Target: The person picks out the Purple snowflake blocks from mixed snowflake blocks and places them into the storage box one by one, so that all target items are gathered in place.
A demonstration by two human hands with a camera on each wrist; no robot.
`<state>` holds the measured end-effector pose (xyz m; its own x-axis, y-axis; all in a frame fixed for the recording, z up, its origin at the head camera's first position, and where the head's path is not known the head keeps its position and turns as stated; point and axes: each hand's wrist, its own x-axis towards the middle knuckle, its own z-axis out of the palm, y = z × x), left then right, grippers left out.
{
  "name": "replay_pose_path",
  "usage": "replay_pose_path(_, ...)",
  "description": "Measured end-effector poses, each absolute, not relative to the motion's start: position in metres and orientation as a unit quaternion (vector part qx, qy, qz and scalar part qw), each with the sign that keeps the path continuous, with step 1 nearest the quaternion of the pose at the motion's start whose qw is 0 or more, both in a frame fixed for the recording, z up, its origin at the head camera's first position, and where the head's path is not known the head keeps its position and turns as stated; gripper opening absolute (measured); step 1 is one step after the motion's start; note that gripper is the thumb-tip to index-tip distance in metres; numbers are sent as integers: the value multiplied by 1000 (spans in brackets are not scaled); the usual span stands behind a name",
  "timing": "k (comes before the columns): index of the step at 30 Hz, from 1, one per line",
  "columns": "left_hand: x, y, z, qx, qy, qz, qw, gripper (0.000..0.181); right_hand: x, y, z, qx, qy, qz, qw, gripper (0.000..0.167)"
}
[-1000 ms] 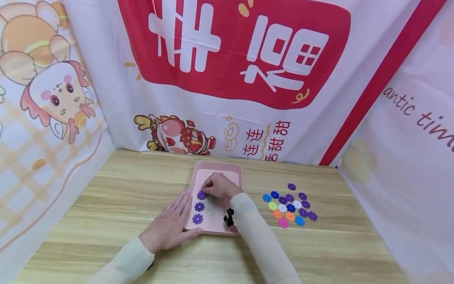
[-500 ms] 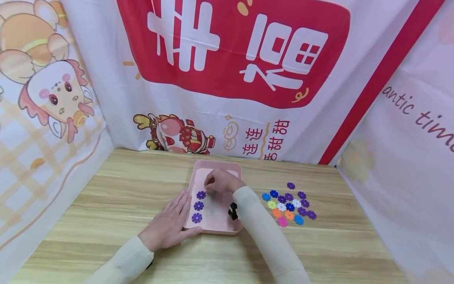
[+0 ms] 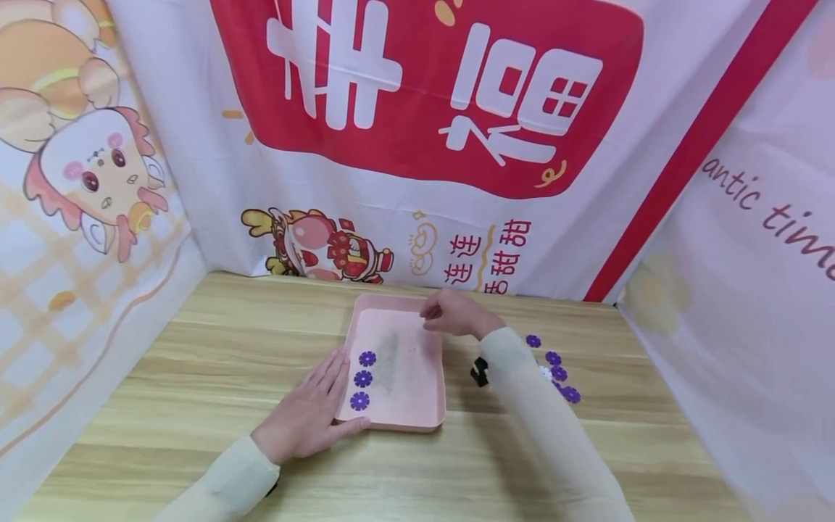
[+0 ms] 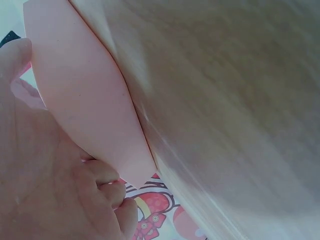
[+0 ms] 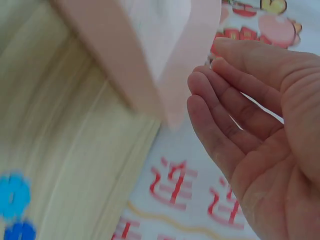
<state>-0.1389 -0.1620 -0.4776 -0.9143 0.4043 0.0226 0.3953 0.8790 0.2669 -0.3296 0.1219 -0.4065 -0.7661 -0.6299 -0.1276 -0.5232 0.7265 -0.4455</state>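
A pink tray (image 3: 414, 391) lies on the table, with three purple snowflake-shaped discs in a column along its left side: the far one (image 3: 367, 359), the middle one (image 3: 362, 378) and the near one (image 3: 359, 401). My left hand (image 3: 303, 420) rests with extended fingers at the tray's left edge and near-left corner. In the left wrist view that hand (image 4: 55, 175) lies against the tray's outer wall (image 4: 90, 85). Above the tray's far right edge is my right hand (image 3: 457, 314). The right wrist view shows this hand (image 5: 250, 135) with loosely bent fingers and nothing visible in them.
On the wooden table (image 3: 261, 348) to the right lie several loose discs, such as a purple disc (image 3: 533, 341) and a white disc (image 3: 545, 373). The right forearm hides others; a light blue disc (image 5: 14, 196) shows in the right wrist view. A printed cloth (image 3: 417, 167) hangs behind.
My right hand has left the far purple disc and moved right, from inside the tray to its far right edge. My left hand stays at the tray's left side.
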Motion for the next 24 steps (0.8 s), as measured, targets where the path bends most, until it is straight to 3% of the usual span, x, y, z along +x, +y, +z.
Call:
replay_pose_path(5, -138, -163, -477, 208, 969, 134, 9, 105, -328, 167, -400, -306, 925, -195, 112, 23)
replay_pose_path(13, -138, -162, -479, 210, 968, 137, 3, 106, -322, 234, -395, -235, 948, -174, 128, 28)
replay_pose_path(24, -139, -162, -478, 211, 968, 137, 7, 105, -304, 278, -417, -208, 957, -145, 143, 32)
